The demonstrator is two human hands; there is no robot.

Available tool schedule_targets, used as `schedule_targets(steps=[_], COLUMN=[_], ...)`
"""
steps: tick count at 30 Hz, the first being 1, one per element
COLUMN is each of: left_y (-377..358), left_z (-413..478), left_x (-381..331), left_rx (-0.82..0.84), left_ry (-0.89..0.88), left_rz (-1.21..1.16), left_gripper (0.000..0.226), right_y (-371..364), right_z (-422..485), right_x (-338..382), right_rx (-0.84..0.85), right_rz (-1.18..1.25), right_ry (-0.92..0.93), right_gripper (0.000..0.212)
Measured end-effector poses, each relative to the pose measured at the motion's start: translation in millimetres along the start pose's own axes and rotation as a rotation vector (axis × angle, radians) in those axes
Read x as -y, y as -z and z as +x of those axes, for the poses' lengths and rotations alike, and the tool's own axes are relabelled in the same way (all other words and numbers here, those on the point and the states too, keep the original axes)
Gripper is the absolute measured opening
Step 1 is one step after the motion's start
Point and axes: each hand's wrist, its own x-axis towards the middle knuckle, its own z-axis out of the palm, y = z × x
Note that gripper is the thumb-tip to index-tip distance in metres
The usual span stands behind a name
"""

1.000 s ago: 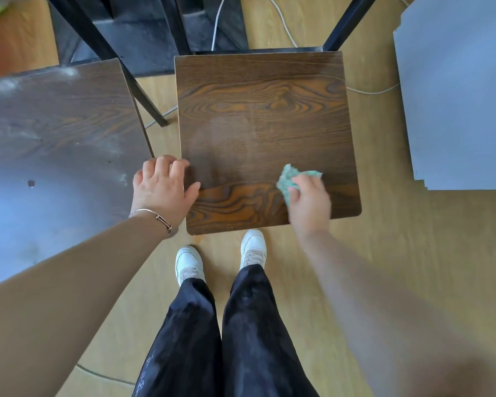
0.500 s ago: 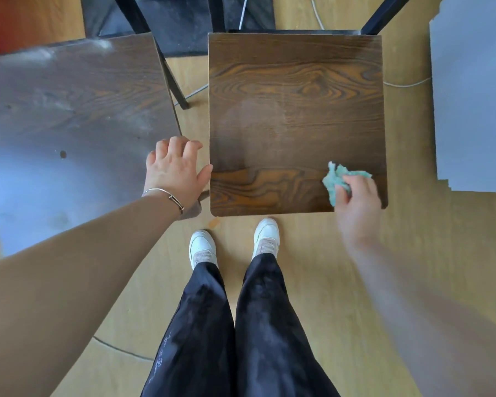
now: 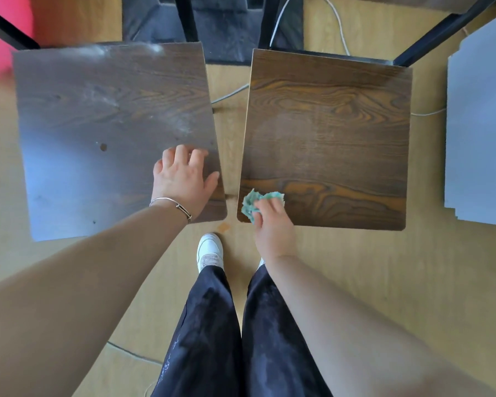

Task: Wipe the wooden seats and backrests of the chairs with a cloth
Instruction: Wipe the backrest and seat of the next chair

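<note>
- Right hand (image 3: pixel 274 227) clenched on a crumpled teal cloth (image 3: pixel 254 202), pressing it onto the near left corner of the right chair seat (image 3: pixel 327 138).
- Left hand (image 3: pixel 182 179) released, laid flat with fingers spread on the left chair seat (image 3: pixel 103 133), at its near corner just beside the right chair seat.
- Silver bracelet (image 3: pixel 172 204) around the left wrist.
- White shoe (image 3: pixel 209 250) on the wooden floor (image 3: pixel 413 267), just below the gap between both seats.
</note>
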Motion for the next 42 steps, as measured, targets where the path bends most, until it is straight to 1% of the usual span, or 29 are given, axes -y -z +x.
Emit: schedule_targets(steps=[3,5,7,10,13,17,19,22,25,27,28,30,33,38,42], left_y=[9,18,31,55,81,118,136,168,197,211,216,221,221,208,196], left_z=[-2,-2,1,12,33,69,88,116,138,149,153,161,166,163,160], left_x=[3,3,0,-8,-22,-44,-55,-69,-82,-88,-89,-89,-83,-75,-70], left_rx=[-0.01,-0.025,-0.045,-0.071,-0.101,-0.187,-0.224,-0.274,-0.376,-0.413,-0.417,-0.412,-0.395,-0.37,-0.342], left_ry=[0.003,0.005,0.002,-0.013,-0.02,-0.004,-0.007,-0.01,-0.029,-0.032,-0.031,-0.017,0.01,-0.046,-0.01], left_rz=[-0.003,-0.004,-0.005,0.015,0.023,-0.092,-0.102,-0.116,-0.129,-0.121,-0.117,-0.119,-0.13,-0.139,-0.156], left_gripper=[0.048,0.048,0.047,0.047,0.047,0.048,0.047,0.048,0.05,0.05,0.05,0.051,0.052,0.052,0.051], right_y=[-6,-3,9,43,88,157,194,251,292,303,302,291,264,222,183], right_z=[3,6,11,32,69,139,176,219,246,257,262,268,276,280,279], right_x=[22,26,27,32,44,73,93,128,160,174,178,179,167,142,121], right_rx=[0.125,0.211,0.191,0.017,-0.115,-0.339,-0.468,-0.635,-0.766,-0.814,-0.818,-0.785,-0.691,-0.592,-0.497], right_rz=[-0.011,-0.047,-0.05,0.02,0.062,0.182,0.215,0.204,0.173,0.114,0.083,0.055,0.041,-0.028,-0.121], right_ry=[0.104,0.134,0.117,0.088,0.09,0.113,0.181,0.307,0.46,0.562,0.599,0.617,0.559,0.477,0.446], right_gripper=[0.017,0.021,0.022,0.018,0.018,0.022,0.02,0.016,0.017,0.016,0.015,0.014,0.015,0.018,0.018])
